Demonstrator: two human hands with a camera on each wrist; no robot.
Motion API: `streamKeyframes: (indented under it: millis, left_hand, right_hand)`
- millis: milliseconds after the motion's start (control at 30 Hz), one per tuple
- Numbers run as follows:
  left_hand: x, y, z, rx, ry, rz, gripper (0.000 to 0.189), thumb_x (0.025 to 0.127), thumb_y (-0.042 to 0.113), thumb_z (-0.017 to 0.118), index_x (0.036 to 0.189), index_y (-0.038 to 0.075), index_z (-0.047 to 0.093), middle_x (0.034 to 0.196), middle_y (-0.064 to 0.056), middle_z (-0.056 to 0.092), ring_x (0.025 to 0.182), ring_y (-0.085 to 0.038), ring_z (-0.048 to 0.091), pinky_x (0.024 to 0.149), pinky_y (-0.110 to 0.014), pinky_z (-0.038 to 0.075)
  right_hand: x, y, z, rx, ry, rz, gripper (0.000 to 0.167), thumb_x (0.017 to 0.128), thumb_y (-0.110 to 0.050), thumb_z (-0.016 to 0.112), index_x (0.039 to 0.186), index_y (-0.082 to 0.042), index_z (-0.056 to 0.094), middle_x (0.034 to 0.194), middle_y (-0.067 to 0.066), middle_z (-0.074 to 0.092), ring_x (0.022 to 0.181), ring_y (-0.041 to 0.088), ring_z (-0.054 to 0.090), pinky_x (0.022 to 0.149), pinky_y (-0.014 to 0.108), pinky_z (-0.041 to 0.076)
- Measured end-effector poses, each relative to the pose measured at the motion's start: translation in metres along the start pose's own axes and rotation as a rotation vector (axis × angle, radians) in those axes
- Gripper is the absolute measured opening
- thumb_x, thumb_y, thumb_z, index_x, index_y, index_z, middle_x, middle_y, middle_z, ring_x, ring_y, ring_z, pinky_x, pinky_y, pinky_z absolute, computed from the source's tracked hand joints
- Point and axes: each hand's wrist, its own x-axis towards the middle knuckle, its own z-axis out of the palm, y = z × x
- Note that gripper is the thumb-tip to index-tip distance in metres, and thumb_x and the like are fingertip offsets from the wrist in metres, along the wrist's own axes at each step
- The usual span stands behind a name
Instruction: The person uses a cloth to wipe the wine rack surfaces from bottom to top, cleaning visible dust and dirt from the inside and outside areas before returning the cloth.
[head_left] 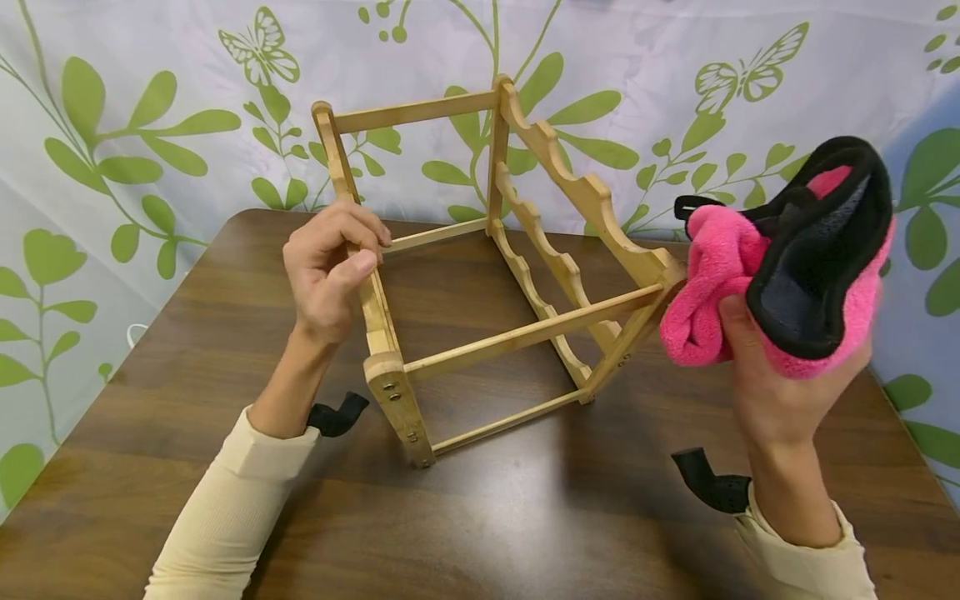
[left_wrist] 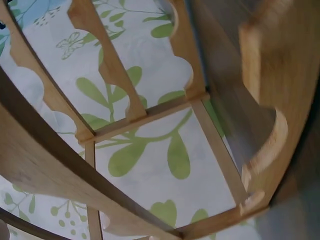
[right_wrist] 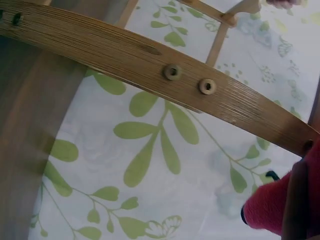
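A light wooden wine rack [head_left: 534, 329] with scalloped rails stands at an angle over the table. Around its left upper rail curl the fingers of my left hand [head_left: 330, 265]. My right hand [head_left: 787, 400] grips a bunched pink cloth [head_left: 716, 283] with black edging and a dark grey side. This cloth sits right beside the rack's front right corner; whether they touch I cannot tell. In the right wrist view, the cloth [right_wrist: 272, 207] shows at the lower right, near a side post [right_wrist: 135, 57] with bolt heads. Scalloped rails [left_wrist: 112, 70] fill the left wrist view.
The dark brown wooden table [head_left: 495, 525] spreads under the rack. Behind it hangs a white curtain [head_left: 420, 50] with green leaves and butterflies. Black curved wrist pieces [head_left: 341, 414] stick out at both cuffs.
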Motion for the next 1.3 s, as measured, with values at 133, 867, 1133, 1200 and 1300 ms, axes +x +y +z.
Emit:
streamKeyframes:
  millis: [133, 867, 1133, 1200, 1300]
  left_hand:
    - [0.001, 0.013, -0.001, 0.247, -0.112, 0.072, 0.056, 0.092, 0.049, 0.055, 0.065, 0.001, 0.062, 0.075, -0.015, 0.063, 0.086, -0.028, 0.06, 0.088, -0.038, 0.044]
    - [-0.018, 0.087, -0.03, 0.658, -0.745, 0.111, 0.058, 0.072, 0.044, 0.087, 0.118, 0.014, 0.068, 0.114, 0.008, 0.066, 0.106, -0.015, 0.062, 0.087, -0.038, 0.054]
    - [-0.019, 0.09, -0.035, 0.611, -0.813, -0.012, 0.06, 0.078, 0.036, 0.085, 0.132, 0.023, 0.061, 0.133, 0.011, 0.058, 0.12, -0.012, 0.058, 0.092, -0.035, 0.052]
    - [-0.017, 0.091, -0.037, 0.592, -0.816, -0.032, 0.058, 0.078, 0.033, 0.085, 0.13, 0.022, 0.062, 0.133, 0.01, 0.058, 0.12, -0.013, 0.058, 0.092, -0.034, 0.052]
    - [-0.015, 0.092, -0.04, 0.577, -0.822, -0.05, 0.053, 0.078, 0.031, 0.085, 0.125, 0.022, 0.064, 0.132, 0.01, 0.059, 0.118, -0.013, 0.059, 0.091, -0.033, 0.052]
  right_hand:
    - [-0.004, 0.0, -0.001, 0.038, -0.139, 0.057, 0.056, 0.07, 0.002, 0.074, 0.12, 0.014, 0.052, 0.113, 0.02, 0.061, 0.105, 0.03, 0.056, 0.098, 0.032, 0.047]
    - [-0.012, 0.001, -0.007, 0.085, -0.369, 0.168, 0.058, 0.071, 0.01, 0.074, 0.125, 0.014, 0.053, 0.12, 0.022, 0.065, 0.104, 0.027, 0.061, 0.09, 0.024, 0.051]
    - [-0.016, 0.006, -0.009, 0.06, -0.381, 0.157, 0.064, 0.071, 0.01, 0.073, 0.13, 0.014, 0.05, 0.123, 0.026, 0.062, 0.109, 0.029, 0.058, 0.092, 0.025, 0.049]
    - [-0.018, 0.006, -0.009, 0.012, -0.385, 0.144, 0.063, 0.072, 0.007, 0.075, 0.13, 0.013, 0.05, 0.123, 0.025, 0.062, 0.108, 0.029, 0.058, 0.092, 0.025, 0.049]
    - [-0.022, 0.006, -0.008, -0.037, -0.386, 0.135, 0.062, 0.075, 0.003, 0.077, 0.13, 0.012, 0.05, 0.124, 0.022, 0.063, 0.108, 0.028, 0.058, 0.092, 0.025, 0.049]
